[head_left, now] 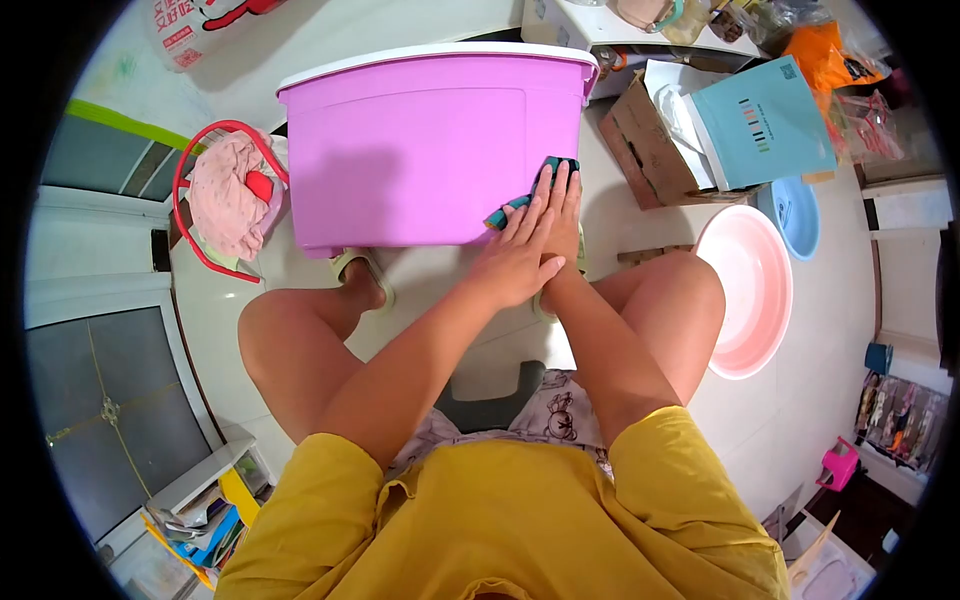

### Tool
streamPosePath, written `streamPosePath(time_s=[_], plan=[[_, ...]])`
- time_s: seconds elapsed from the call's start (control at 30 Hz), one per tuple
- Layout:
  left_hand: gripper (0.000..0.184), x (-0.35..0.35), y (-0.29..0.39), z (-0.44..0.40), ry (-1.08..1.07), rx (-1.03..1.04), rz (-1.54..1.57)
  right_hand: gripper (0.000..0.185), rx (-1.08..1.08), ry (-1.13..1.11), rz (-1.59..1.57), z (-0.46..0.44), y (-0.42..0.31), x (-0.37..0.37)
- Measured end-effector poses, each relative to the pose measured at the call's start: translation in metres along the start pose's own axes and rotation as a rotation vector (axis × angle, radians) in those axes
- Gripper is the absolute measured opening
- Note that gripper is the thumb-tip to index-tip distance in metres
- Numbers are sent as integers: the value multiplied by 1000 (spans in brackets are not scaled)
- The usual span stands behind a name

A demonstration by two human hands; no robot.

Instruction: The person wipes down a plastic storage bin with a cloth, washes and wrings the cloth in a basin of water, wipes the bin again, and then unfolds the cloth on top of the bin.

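A large pink-purple plastic storage box [430, 150] with a white rim or lid edge stands in front of me, one broad side facing up toward me. On its lower right part lies a dark green cleaning cloth [565, 163], mostly covered by my hands. My right hand [563, 215] presses the cloth flat against the box, its fingers pointing away from me. Partly across it rests my left hand [512, 262], fingers stretched out and their tips near the cloth's left end. The cloth's middle is hidden beneath the hands.
Left of the box, a red-rimmed basket [178, 200] holds pink fabric. To the right are a cardboard box [640, 150], a light-blue box [770, 125], a pink basin [743, 290] and a blue basin [797, 215]. My bent knees flank the box's near side.
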State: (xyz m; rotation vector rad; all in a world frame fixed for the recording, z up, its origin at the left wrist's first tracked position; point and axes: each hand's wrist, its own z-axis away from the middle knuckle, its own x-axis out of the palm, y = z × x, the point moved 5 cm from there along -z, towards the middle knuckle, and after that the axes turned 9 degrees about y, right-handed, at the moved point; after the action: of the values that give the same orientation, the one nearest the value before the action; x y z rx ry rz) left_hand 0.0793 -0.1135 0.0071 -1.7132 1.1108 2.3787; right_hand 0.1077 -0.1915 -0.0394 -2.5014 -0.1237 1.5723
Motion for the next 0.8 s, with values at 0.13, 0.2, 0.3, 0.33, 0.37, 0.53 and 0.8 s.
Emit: streamPosePath(time_s=[0.13, 0.2, 0.3, 0.33, 0.37, 0.53, 0.8], plan=[[74, 0, -1, 1, 18, 10, -35, 87, -3, 20, -29, 0, -1, 1], [74, -4, -1, 3, 6, -10, -21, 86, 2, 34, -43, 1, -2, 2], [75, -6, 0, 6, -10, -34, 2, 86, -18, 62, -33, 2, -4, 1], [75, -6, 0, 7, -10, -42, 10, 86, -20, 61, -34, 2, -5, 0], [75, -5, 0, 7, -9, -45, 11, 85, -19, 53, -41, 3, -5, 1], [74, 0, -5, 12, 48, -27, 21, 85, -27, -3, 5, 5, -9, 3], [76, 6, -12, 21, 45, -61, 48, 84, -71, 16, -64, 10, -16, -1]])
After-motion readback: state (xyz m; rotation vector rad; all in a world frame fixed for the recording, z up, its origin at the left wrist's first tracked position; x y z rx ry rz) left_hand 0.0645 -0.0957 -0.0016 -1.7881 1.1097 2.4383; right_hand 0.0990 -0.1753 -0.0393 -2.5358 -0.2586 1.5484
